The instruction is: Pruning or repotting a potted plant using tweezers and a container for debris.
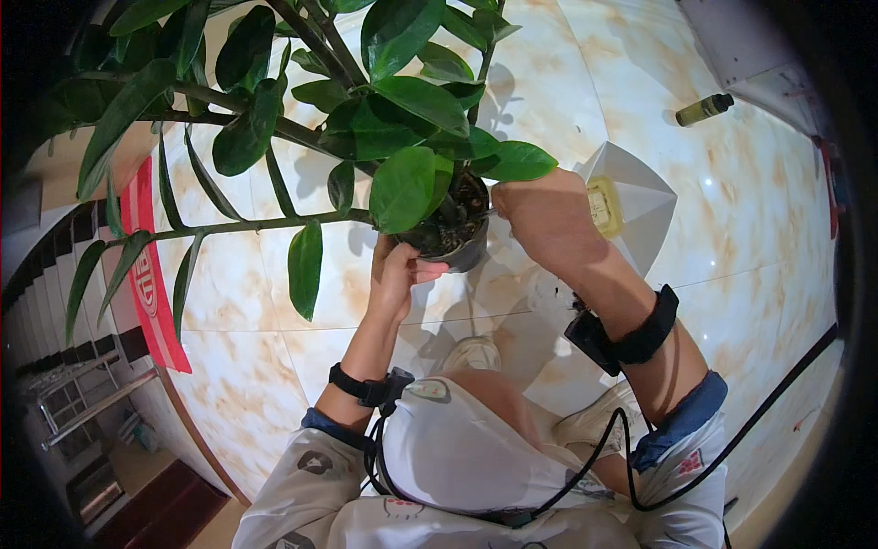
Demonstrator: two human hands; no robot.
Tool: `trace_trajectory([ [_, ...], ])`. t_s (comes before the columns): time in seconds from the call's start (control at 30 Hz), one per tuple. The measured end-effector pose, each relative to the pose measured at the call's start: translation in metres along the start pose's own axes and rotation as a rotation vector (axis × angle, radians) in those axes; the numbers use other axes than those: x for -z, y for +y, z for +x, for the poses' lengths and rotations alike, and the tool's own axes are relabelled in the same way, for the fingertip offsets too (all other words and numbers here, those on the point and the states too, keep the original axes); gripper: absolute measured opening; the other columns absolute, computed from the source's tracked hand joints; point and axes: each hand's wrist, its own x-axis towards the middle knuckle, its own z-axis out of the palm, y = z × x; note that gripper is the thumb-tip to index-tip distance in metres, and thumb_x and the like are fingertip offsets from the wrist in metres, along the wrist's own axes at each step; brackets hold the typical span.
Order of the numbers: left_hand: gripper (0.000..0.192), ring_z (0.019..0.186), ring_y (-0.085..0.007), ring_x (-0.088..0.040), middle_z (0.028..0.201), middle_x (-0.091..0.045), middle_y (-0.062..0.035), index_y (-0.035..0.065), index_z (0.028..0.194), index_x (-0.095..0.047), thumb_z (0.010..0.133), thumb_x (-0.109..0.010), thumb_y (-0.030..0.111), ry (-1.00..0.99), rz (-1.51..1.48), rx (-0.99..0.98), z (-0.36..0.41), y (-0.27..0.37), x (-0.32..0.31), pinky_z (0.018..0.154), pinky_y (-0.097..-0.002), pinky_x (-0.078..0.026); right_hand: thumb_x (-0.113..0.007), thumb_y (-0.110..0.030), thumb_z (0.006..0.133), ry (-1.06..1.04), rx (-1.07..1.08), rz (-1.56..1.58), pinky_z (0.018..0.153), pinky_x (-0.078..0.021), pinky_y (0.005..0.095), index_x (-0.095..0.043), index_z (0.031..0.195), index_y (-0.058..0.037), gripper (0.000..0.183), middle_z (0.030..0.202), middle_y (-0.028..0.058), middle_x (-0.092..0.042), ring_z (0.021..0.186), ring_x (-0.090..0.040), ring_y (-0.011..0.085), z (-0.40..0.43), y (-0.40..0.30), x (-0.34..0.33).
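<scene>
A potted plant with glossy green leaves fills the top left and centre. Its dark plastic pot holds brown soil. My left hand supports the pot from below and the left side, with fingers under its rim. Beside the pot's right edge, my right hand is closed, and a small bit of something thin and shiny shows at its fingertips; what it is cannot be told. Just right of that hand, a white angular container stands on the floor with a yellow item at it.
A small dark-capped bottle rests on the marbled tile floor. At left lie a red mat and a staircase, with a metal rack below. A black cable runs from my body to the right. Long stems spread leftward.
</scene>
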Motion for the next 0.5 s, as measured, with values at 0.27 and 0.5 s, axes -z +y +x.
trace_trajectory([
  [0.27, 0.048, 0.06, -0.0261, -0.062, 0.089, -0.056, -0.0187, 0.0004, 0.119, -0.028, 0.072, -0.036, 0.006, 0.007, -0.029, 0.033, 0.001, -0.004, 0.001, 0.052, -0.0284, -0.053, -0.051, -0.008, 0.063, -0.023, 0.084, 0.102, 0.05, -0.0463, 0.035, -0.058, 0.062, -0.0037, 0.008, 0.061, 0.0125, -0.056, 0.059, -0.059, 0.0284, -0.003, 0.001, -0.007],
  [0.5, 0.048, 0.06, -0.0254, -0.063, 0.088, -0.057, -0.0177, 0.0011, 0.119, -0.028, 0.073, -0.037, 0.008, 0.017, -0.025, 0.039, 0.0, -0.004, 0.002, 0.053, -0.0277, -0.053, -0.053, -0.007, 0.064, -0.016, 0.064, 0.103, 0.059, -0.0465, 0.0344, -0.06, 0.066, -0.0019, 0.009, 0.071, 0.013, -0.057, 0.071, -0.058, 0.0283, 0.002, -0.008, -0.009],
])
